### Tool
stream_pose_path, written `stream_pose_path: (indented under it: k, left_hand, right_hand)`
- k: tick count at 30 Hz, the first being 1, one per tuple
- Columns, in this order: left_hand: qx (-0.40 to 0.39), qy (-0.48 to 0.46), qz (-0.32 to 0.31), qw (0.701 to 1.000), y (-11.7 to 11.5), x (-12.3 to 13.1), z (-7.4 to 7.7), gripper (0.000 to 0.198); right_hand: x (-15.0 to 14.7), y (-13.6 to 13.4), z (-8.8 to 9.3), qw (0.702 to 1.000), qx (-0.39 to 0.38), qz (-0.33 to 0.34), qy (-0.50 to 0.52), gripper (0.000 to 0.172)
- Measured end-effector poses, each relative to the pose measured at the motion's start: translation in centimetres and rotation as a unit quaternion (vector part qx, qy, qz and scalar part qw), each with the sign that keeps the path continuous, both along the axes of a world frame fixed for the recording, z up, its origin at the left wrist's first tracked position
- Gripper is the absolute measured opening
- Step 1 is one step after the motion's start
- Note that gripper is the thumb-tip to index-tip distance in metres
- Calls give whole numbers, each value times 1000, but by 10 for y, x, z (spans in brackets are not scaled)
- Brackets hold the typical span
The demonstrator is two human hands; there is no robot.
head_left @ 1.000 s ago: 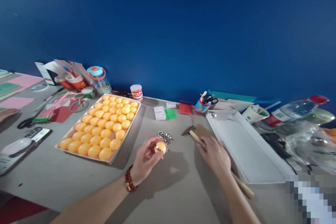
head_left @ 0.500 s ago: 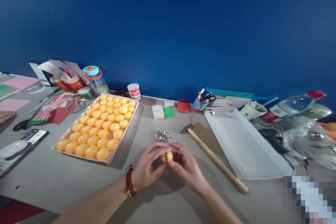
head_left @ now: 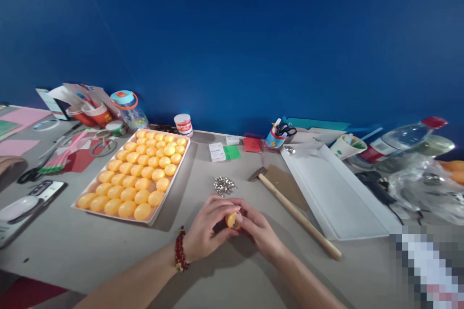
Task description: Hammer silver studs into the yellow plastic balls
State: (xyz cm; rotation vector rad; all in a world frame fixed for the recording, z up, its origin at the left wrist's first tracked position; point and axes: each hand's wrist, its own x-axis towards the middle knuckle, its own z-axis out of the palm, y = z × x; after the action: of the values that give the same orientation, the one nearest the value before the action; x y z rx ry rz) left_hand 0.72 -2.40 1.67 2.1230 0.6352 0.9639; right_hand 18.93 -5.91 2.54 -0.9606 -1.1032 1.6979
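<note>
Both hands meet over the table around one small orange ping-pong ball (head_left: 231, 220) with a dark patterned marking on its lower right side. My left hand (head_left: 205, 229), with a red bead bracelet at the wrist, curls its fingers and thumb around the ball's left side. My right hand (head_left: 263, 234) closes on it from the right, its thumb pressed on the ball's front. The far side of the ball is hidden by fingers. Just beyond the hands lies a pile of small shiny metal pieces (head_left: 224, 185).
To the left is a shallow box (head_left: 154, 217) filled with rows of orange balls. On the right lie a wooden-handled hammer (head_left: 297, 215) and a white tray (head_left: 337, 193). Small white boxes (head_left: 216, 153) and a pen cup (head_left: 274, 141) stand near the blue wall (head_left: 232, 48).
The ball has turned in my fingers, its dark marking shifting from the front left to the lower right. My right thumb has moved up onto the ball's front.
</note>
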Motion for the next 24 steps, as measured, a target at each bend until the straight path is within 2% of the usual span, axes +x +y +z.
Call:
stream_pose_path:
  k: [7, 12, 16, 18, 21, 24]
  left_hand:
    - [3, 7, -5, 1000, 3, -1, -1, 42]
    - [-43, -5, -15, 999, 6, -1, -5, 45]
    - [-69, -29, -7, 997, 6, -2, -7, 37]
    - [-76, -34, -15, 996, 6, -2, -6, 36]
    - [-77, -32, -37, 996, 6, -2, -3, 37]
    - [-83, -34, -42, 995, 4, -1, 0, 41]
  right_hand:
    - [-3, 0, -1, 999, -6, -24, 40, 50]
    - [-4, 0, -4, 998, 10, -39, 41, 51]
    - [-1, 0, -2, 999, 31, -23, 12, 46]
    - [1, 0, 0, 999, 13, -24, 17, 44]
    - [2, 0, 1, 996, -42, -17, 72, 44]
    - [1, 1, 1, 990, -65, -18, 122, 47]
